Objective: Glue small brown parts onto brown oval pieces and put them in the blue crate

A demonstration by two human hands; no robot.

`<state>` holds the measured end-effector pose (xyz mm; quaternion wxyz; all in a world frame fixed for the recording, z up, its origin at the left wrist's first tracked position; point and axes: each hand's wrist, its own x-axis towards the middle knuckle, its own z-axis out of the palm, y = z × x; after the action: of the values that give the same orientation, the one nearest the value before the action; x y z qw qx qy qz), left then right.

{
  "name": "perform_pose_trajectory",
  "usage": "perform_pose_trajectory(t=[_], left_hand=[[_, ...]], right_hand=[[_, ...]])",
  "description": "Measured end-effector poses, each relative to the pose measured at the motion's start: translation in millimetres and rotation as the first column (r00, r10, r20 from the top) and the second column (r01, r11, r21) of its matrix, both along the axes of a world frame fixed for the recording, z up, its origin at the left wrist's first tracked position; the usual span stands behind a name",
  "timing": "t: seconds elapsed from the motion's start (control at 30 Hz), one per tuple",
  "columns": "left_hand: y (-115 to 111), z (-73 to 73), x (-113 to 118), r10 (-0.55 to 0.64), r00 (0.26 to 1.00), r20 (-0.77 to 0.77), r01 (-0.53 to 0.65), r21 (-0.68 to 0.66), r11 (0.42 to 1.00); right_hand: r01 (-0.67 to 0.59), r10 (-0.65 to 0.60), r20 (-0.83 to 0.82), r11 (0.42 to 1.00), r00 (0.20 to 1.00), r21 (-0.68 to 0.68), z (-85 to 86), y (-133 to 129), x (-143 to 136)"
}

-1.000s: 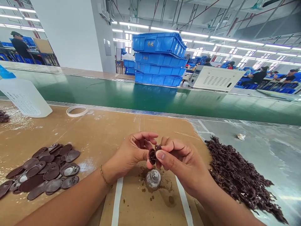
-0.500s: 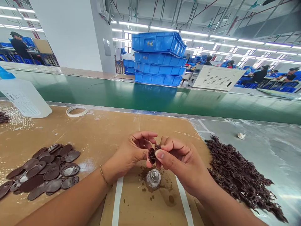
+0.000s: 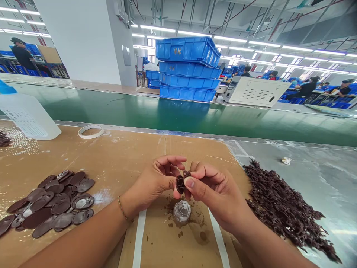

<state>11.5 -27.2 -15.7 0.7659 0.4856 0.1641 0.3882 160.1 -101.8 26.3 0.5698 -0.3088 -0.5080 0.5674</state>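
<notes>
My left hand [image 3: 156, 182] pinches a small dark brown oval piece [image 3: 180, 184] between thumb and fingers, its hollowed side facing right. A small dark brown branched piece [image 3: 186, 174] is pinched by the thumb and index finger of my right hand [image 3: 213, 190], right against the oval piece. Fingers hide most of where the two meet. Just below both hands stands a small clear glass jar [image 3: 182, 212], with wet spots around it on the brown board. To the left lies a loose pile of dark brown flat oval pieces [image 3: 57, 199]; to the right, a heap of dark branched pieces [image 3: 279, 204].
A white bottle with a blue cap [image 3: 30, 115] and a tape roll [image 3: 90, 131] are at the back left. Behind the bench runs a green belt [image 3: 125, 108], with stacked blue crates [image 3: 189, 70] and a white metal box [image 3: 256, 91] beyond. People sit farther off.
</notes>
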Motion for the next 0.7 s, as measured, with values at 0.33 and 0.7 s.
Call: perform_pose_trajectory(t=[0.33, 0.7], left_hand=[[-0.1, 3.0, 0.0, 0.028, 1.000, -0.011, -0.028, -0.012, 1.000], [-1.3, 4.8, 0.5, 0.024, 1.000, -0.014, -0.024, -0.009, 1.000]], right_hand=[[0.002, -0.002, 0.004, 1.000, 1.000, -0.004, 0.6, -1.4, -0.4], [0.022, -0.021, 0.025, 1.000, 0.999, -0.006, 0.8, -0.4, -0.9]])
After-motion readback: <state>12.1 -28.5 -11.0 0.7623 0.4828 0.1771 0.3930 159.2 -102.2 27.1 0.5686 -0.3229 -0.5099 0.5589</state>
